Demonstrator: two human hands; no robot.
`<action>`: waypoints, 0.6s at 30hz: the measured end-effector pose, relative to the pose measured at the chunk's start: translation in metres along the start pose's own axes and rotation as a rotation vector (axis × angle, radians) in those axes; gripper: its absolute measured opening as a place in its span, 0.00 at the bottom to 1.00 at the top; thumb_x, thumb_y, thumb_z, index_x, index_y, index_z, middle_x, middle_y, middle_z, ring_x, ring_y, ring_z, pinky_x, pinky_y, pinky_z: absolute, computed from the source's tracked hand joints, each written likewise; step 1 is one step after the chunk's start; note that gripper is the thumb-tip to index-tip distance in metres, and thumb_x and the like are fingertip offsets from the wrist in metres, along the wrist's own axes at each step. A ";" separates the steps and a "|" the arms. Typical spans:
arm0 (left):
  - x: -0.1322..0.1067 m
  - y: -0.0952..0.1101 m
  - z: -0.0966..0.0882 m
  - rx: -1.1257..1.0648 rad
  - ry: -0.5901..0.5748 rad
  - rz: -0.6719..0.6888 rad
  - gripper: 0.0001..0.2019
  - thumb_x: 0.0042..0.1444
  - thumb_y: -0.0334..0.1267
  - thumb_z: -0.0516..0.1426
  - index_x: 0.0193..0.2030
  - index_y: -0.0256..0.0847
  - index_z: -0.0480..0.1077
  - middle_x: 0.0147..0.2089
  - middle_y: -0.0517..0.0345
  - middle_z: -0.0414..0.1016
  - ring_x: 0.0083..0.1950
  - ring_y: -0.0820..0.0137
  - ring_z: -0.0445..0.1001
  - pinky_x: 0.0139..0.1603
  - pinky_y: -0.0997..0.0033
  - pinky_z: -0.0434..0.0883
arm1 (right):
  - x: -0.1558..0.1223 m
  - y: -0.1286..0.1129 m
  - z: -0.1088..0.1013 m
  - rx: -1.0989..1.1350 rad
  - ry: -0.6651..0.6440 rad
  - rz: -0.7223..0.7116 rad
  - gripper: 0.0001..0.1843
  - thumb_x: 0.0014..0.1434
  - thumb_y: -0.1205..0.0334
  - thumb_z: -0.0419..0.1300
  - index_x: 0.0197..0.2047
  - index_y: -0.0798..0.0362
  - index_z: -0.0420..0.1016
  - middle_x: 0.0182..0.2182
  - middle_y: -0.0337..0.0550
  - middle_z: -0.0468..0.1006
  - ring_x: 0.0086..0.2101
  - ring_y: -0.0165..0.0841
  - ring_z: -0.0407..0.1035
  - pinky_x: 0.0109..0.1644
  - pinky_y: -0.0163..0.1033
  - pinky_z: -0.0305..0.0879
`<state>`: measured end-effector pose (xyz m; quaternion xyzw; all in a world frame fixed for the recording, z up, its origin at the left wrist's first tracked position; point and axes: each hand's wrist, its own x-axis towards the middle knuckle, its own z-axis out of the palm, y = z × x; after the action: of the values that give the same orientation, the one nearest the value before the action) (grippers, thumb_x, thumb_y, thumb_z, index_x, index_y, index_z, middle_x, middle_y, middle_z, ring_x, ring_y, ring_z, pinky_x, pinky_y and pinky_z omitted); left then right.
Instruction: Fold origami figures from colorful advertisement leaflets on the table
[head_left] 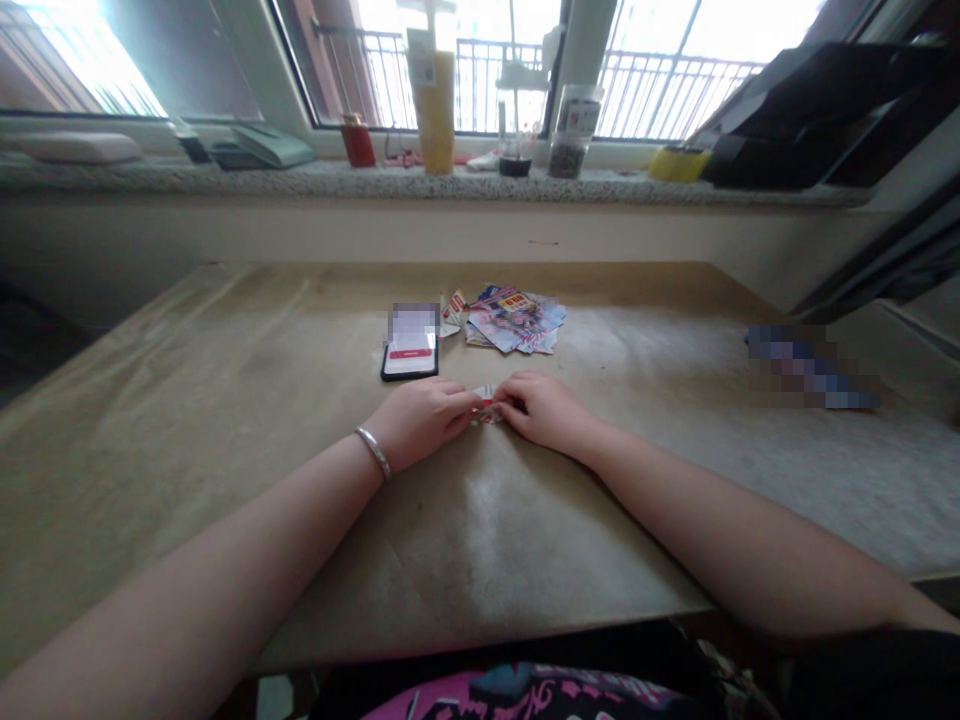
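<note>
A small piece of printed paper (487,393), white with red, lies on the tabletop between my two hands. From the left, my left hand (424,420), with a silver bangle (373,452) on its wrist, has its fingers closed on the paper's edge. On the other side my right hand (541,412) pinches the paper between thumb and fingers. My fingertips cover part of the paper, so its full shape is hidden. Just beyond my left hand lies a phone (411,362) with a lit screen. Folded paper pieces (451,314) in white and red sit beside it.
A pile of colourful printed sheets (516,320) lies past my right hand. A blurred-out flat item (810,370) is at the table's right. Behind the table (225,400), the stone windowsill (450,187) carries a red container (358,142), a tall yellow bottle (436,115) and clear containers.
</note>
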<state>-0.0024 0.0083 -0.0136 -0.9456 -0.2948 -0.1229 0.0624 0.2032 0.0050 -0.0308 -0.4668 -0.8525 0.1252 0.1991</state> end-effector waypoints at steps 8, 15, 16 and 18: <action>-0.003 -0.004 0.001 0.128 0.005 0.151 0.12 0.63 0.36 0.50 0.50 0.45 0.71 0.31 0.58 0.73 0.30 0.73 0.68 0.30 0.75 0.63 | -0.002 0.003 -0.001 0.126 0.015 0.067 0.03 0.55 0.64 0.59 0.32 0.54 0.73 0.26 0.37 0.73 0.27 0.26 0.63 0.30 0.31 0.54; -0.001 0.002 0.000 0.184 -0.004 0.146 0.11 0.63 0.36 0.50 0.48 0.43 0.72 0.34 0.56 0.73 0.33 0.71 0.69 0.32 0.73 0.65 | -0.006 0.006 -0.003 0.028 0.063 -0.082 0.04 0.55 0.64 0.58 0.33 0.52 0.75 0.27 0.38 0.73 0.29 0.27 0.64 0.33 0.31 0.54; -0.001 0.002 0.000 0.177 -0.005 0.139 0.11 0.63 0.36 0.50 0.47 0.43 0.72 0.34 0.56 0.73 0.33 0.71 0.69 0.32 0.74 0.65 | -0.006 0.006 -0.004 0.006 0.062 -0.095 0.05 0.55 0.63 0.58 0.34 0.52 0.75 0.28 0.38 0.73 0.29 0.28 0.64 0.33 0.31 0.54; -0.001 0.003 -0.001 0.176 -0.014 0.126 0.11 0.63 0.37 0.50 0.47 0.43 0.72 0.34 0.56 0.73 0.33 0.72 0.69 0.32 0.74 0.65 | -0.007 0.005 -0.005 -0.030 0.059 -0.108 0.06 0.56 0.62 0.58 0.35 0.52 0.76 0.30 0.40 0.74 0.30 0.28 0.65 0.34 0.32 0.55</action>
<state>-0.0016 0.0052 -0.0131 -0.9538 -0.2451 -0.0858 0.1509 0.2127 0.0016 -0.0301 -0.4263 -0.8721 0.0874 0.2236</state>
